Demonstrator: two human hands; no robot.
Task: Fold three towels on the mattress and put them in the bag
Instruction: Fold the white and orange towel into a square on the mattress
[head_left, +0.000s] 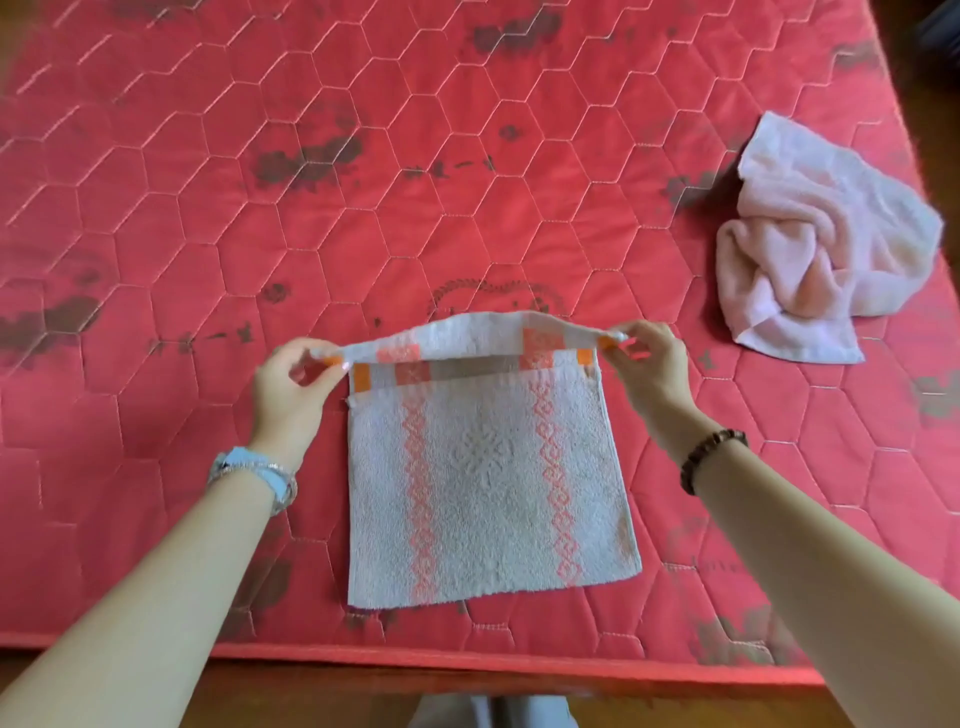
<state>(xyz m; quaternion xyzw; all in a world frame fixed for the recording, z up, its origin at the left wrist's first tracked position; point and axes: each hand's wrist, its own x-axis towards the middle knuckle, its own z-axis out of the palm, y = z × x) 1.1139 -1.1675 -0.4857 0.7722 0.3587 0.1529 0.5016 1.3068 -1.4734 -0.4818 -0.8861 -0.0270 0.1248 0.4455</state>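
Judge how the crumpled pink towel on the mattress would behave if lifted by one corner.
Probably floppy: the pink towel lies in soft bunched folds, so it would hang limp. Likely not slippery: its surface looks fuzzy against the quilted mattress.

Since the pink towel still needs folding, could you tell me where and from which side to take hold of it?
Probably pinch the pink towel by its near hem, coming from the near side: that edge lies flat on the mattress with both corners showing, while the middle is bunched. The right hand is nearer, but now pinches the patterned towel.
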